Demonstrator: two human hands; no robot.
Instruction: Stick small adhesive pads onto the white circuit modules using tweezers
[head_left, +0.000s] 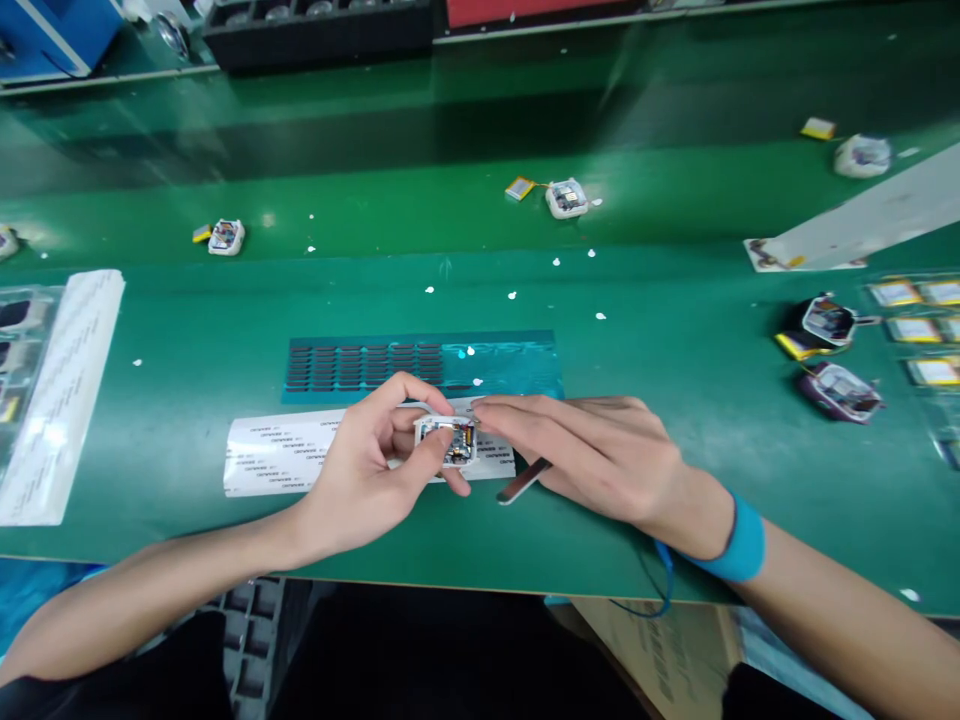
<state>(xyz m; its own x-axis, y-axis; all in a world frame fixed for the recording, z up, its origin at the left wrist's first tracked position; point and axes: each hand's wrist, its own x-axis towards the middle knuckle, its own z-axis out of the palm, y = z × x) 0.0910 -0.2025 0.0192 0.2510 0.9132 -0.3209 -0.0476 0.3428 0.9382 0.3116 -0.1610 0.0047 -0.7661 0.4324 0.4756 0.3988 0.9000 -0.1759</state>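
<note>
Fairly bright light is falling across the green worktop [660, 310], dim bands are streaking the upper centre, and blur is softening the right edge.

A blue wristband [739, 540] was worn with black clothing [442, 665].
The wide, plain band circled the right wrist, and a thin blue cord [669, 575] curved down near it; the left hand [367, 470] and right hand [611, 455] were bare, both forearms [847, 620] were uncovered, and dark cloth showed along the lower edge.
</note>
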